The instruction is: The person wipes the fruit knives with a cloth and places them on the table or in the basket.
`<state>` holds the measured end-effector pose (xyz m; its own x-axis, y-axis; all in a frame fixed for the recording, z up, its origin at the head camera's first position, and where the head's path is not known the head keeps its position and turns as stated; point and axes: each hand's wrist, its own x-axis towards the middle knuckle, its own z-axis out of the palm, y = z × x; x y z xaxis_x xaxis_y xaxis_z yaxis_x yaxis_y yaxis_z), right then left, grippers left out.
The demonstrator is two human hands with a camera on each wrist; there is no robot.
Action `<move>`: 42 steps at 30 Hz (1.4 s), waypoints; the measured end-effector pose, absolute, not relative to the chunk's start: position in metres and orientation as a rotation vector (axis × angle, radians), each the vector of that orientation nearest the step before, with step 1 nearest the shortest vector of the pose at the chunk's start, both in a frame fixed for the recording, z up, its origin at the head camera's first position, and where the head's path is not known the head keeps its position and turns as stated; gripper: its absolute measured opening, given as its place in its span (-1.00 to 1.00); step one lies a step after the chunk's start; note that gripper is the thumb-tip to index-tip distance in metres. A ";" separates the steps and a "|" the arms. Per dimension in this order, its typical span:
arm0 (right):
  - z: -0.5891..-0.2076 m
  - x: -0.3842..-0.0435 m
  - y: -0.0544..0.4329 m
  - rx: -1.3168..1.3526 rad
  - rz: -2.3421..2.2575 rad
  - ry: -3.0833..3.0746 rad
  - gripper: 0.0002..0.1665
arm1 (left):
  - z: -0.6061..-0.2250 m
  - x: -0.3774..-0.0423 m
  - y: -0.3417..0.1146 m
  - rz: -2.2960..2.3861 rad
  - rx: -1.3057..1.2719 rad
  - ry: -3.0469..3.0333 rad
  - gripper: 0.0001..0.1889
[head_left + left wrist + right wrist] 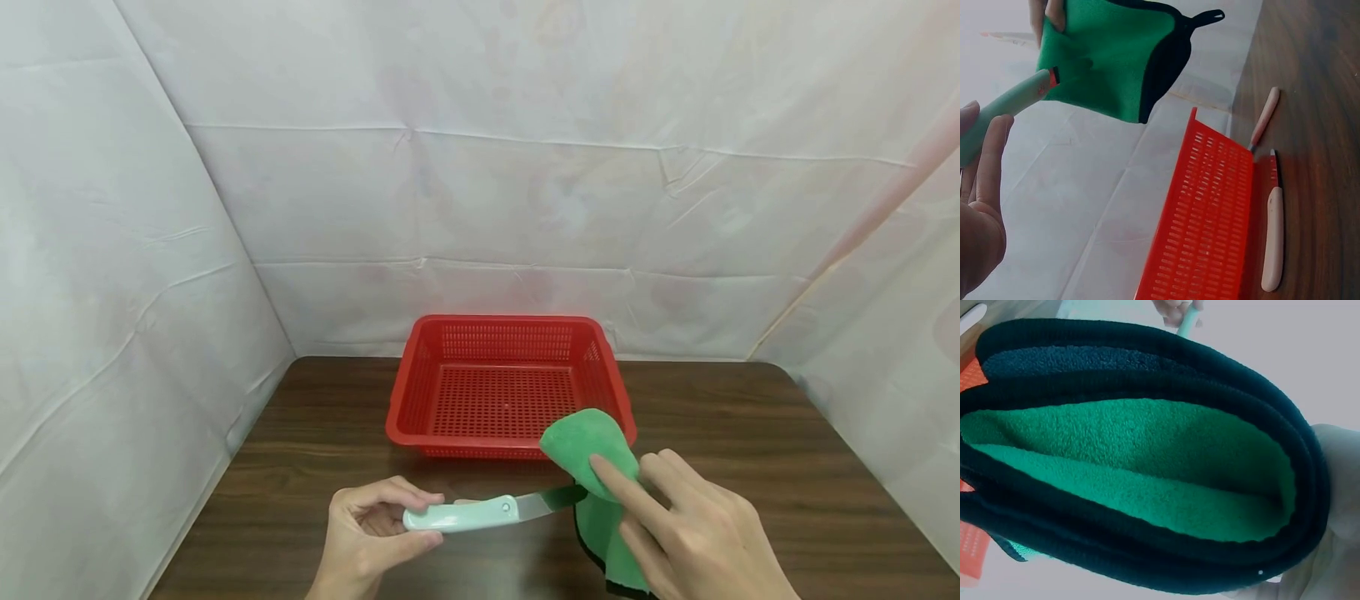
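My left hand (pixel 378 529) pinches the mint-green handle of a folding knife (pixel 461 515) between thumb and fingers. The knife is unfolded, its blade pointing right. In the right hand (pixel 686 525) is a green cloth (pixel 592 446) with black edging, folded against the blade and covering the tip. In the left wrist view the cloth (pixel 1107 56) hangs with a black loop at one corner, beside the knife handle (pixel 1007 112). The cloth's folds (pixel 1141 456) fill most of the right wrist view and hide the right fingers there.
A red perforated plastic basket (pixel 401 400) stands on the dark wood table (pixel 300 467), just beyond the hands. Two pale-handled knives, one nearer (pixel 1274 240) and one farther (pixel 1266 115), lie on the table by the basket in the left wrist view. White sheeting (pixel 480 208) surrounds the table.
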<state>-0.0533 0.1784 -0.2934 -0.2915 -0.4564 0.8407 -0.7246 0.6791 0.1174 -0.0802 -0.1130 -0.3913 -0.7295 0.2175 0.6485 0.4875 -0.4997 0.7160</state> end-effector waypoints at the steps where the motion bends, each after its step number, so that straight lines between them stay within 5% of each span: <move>1: -0.293 -0.053 0.177 0.919 0.354 -1.944 -0.51 | -0.391 -0.081 -0.112 -2.343 -1.066 -1.473 -0.59; 42: -0.321 -0.055 0.180 1.033 0.290 -2.160 -0.44 | -0.393 -0.082 -0.113 -2.421 -1.072 -1.315 -0.60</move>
<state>-0.0546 0.1797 -0.3205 -0.4253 -0.5895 0.6867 -0.7499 0.6543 0.0973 -0.0818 -0.1131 -0.3932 -0.7220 0.1690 0.6709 0.4709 -0.5904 0.6555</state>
